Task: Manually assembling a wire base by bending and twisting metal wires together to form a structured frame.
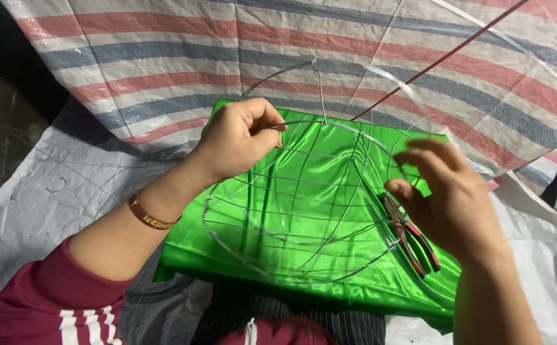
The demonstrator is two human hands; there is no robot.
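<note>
Nearest the camera, a maroon sleeve [48, 300] with white stripes is seen, and beyond it a wrist carrying a brown band [149, 216]. Past these, a rounded wire frame [304, 198] — a cage of thin metal rings and ribs — is held over a sheet of shiny green fabric [304, 281]; its rings lie roughly flat, with ribs curving across from near to far.

The left hand [237, 137] is set at the frame's far left edge. Its fingers [269, 124] are closed, and a wire of the upper ring is pinched between thumb and forefinger. The right hand [448, 198] is at the frame's right edge, with fingers [428, 156] loosely spread and curled toward the wires; whether a wire is actually touched cannot be told, since the hand is blurred. Just below the right hand, at the frame's right side, red-handled pliers [412, 239] lie on the green fabric, their long axis running near to far — the right hand is much the nearer to them.

Beyond the frame, a striped tarpaulin [163, 57] in red, blue and white is spread, crossed by a thin red rod [444, 57].
</note>
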